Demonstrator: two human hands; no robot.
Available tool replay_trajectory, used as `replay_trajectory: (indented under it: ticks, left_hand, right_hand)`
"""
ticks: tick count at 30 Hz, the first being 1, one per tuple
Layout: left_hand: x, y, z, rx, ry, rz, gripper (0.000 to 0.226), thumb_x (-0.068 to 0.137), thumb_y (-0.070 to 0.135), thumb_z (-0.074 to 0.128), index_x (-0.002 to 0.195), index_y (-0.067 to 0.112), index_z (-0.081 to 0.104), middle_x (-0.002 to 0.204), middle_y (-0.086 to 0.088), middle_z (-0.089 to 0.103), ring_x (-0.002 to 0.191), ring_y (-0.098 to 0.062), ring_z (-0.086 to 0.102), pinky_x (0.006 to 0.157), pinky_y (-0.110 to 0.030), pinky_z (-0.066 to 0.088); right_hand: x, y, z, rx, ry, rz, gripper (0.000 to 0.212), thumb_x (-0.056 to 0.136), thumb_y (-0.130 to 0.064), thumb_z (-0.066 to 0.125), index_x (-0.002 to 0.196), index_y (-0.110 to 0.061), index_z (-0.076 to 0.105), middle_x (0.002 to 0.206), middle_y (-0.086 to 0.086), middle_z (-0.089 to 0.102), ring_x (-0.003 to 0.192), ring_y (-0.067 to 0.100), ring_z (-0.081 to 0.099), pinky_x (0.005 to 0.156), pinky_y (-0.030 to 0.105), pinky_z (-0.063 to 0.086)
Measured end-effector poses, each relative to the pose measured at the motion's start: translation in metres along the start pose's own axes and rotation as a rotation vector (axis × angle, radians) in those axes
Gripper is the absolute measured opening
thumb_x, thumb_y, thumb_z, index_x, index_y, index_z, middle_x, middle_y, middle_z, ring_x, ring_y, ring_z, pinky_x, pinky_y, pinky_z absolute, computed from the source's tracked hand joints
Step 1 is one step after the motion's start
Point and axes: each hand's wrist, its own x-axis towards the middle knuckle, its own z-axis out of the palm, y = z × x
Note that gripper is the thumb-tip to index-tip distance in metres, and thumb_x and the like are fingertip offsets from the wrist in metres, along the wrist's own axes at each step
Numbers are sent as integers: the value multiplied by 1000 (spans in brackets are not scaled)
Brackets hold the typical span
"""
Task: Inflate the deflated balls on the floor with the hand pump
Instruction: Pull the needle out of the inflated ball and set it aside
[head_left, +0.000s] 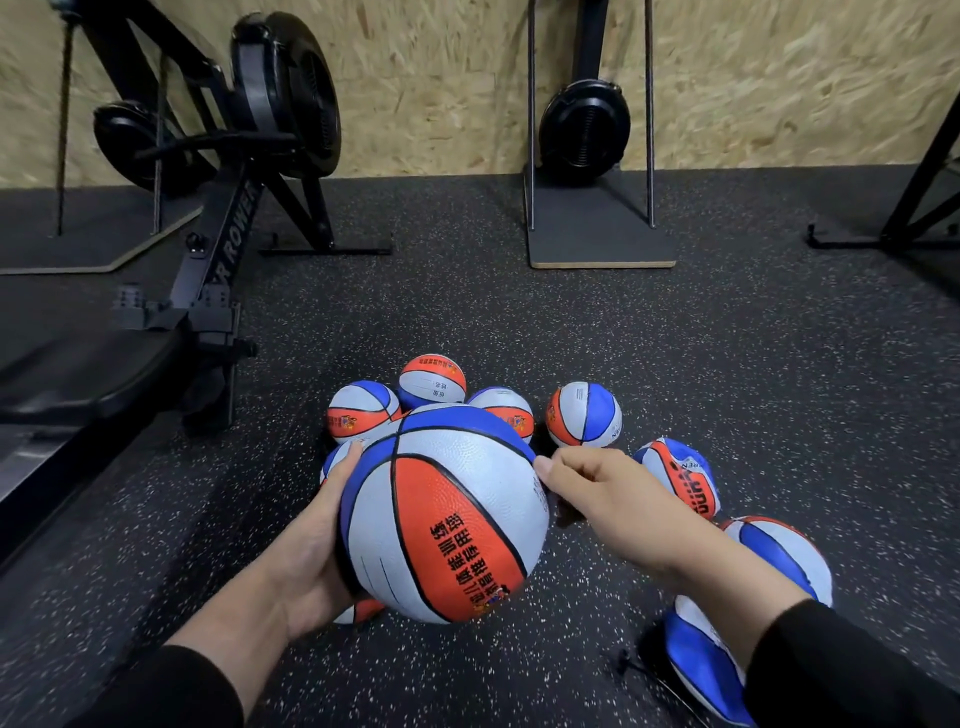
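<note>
With the left hand cupping the round ball and the right hand pinching its far edge (pump unseen), it might roll free.

Gym, likely a small training room — speckled rubber floor, rowing machine at left, fan-wheel trainer on a board by the chipboard wall.

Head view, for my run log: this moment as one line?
left hand holds ball | right hand fingers curled at ball's edge | more balls on floor | pump not seen
</note>
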Motion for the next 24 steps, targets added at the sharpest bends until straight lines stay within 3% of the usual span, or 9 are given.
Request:
replay_trajectory:
  ticks: [4, 7, 9, 10, 11, 13, 17, 20, 24]
  left_hand:
    - [5, -3, -3, -15, 11, 1, 78, 74, 82, 53, 121, 25, 79, 126, -13, 74, 117, -36, 70, 107, -54, 49]
    - [6, -4, -2, -27, -21, 10, 72, 78, 82, 50, 113, 27, 82, 125, -12, 74, 114, -34, 72, 110, -54, 47]
    - [7, -4, -2, -39, -21, 15, 71, 76, 81, 51, 108, 27, 84, 123, -12, 75, 108, -33, 74, 109, -53, 47]
    - [9, -3, -3, -46, -21, 6, 70, 76, 81, 51, 105, 26, 84, 120, -12, 76, 103, -32, 76, 107, -52, 49]
    - [12, -3, -6, -62, -11, -3, 70, 77, 80, 51, 106, 25, 84, 119, -11, 77, 101, -32, 76, 105, -52, 49]
    - [17, -5, -13, -96, -2, -19, 74, 79, 81, 52, 121, 26, 79, 126, -11, 74, 114, -35, 72, 112, -58, 44]
    - [35, -21, -19, -78, 51, -63, 75, 81, 83, 53, 132, 31, 71, 134, -7, 71, 126, -37, 65, 108, -70, 44]
    - [50, -43, -16, -34, 47, -84, 66, 88, 79, 49, 130, 34, 71, 131, -3, 73, 121, -33, 68, 99, -71, 49]
    - [69, -79, -10, 17, 76, -98, 76, 81, 87, 46, 138, 39, 61, 130, 4, 73, 119, -24, 70, 93, -57, 59]
  right_hand:
    - [1, -3, 4, 21, 70, -26, 41, 105, -32, 50, 72, -8, 44, 62, -10, 41, 58, 5, 33, 56, 24, 29]
    - [0, -4, 16, -26, 169, -43, 40, 104, -21, 48, 65, -18, 37, 52, -15, 32, 52, 4, 26, 48, 21, 24]
    - [1, -5, 18, 8, 262, -34, 40, 103, -13, 45, 63, -16, 38, 50, -14, 39, 51, 6, 32, 49, 21, 30]
    - [3, -3, 17, 78, 304, -31, 38, 102, -10, 42, 64, -12, 44, 53, -10, 49, 51, 11, 43, 54, 24, 42]
    - [5, -4, 15, 194, 329, -30, 35, 101, -10, 39, 68, -8, 51, 60, -3, 61, 57, 20, 58, 63, 35, 54]
    - [7, -4, 18, 271, 324, -22, 35, 103, -20, 37, 80, -6, 60, 79, 11, 71, 76, 33, 69, 78, 51, 57]
    - [1, 9, 52, 59, 378, -1, 35, 108, -33, 36, 95, -15, 63, 96, -1, 67, 94, 16, 59, 81, 27, 44]
    - [4, 25, 71, 156, 414, 131, 32, 109, -34, 34, 106, -19, 63, 106, -7, 66, 103, 12, 58, 87, 28, 40]
    - [14, 57, 84, 214, 378, 258, 34, 109, -34, 33, 99, -20, 63, 101, -9, 66, 96, 8, 58, 80, 28, 39]
